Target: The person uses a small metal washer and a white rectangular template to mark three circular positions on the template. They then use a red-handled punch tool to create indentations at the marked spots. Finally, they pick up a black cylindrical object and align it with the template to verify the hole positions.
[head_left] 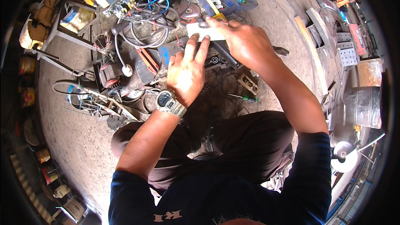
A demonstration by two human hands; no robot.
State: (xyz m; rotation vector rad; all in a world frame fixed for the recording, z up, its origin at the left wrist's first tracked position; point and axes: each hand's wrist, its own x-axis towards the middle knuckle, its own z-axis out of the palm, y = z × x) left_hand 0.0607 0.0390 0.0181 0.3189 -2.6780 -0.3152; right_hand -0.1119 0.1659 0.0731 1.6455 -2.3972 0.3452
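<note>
- Plainly, left hand extended, unclenched, fingertips on the white sheet's near edge.
- Right hand curled over its right end; cannot tell whether grasping.

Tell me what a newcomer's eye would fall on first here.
Probably the hands at upper centre: the left hand lays its fingertips on a flat white piece, and the right hand is at that piece's right end. Next, the chunky watch on the left wrist, then the tangle of cables at upper left.
</note>
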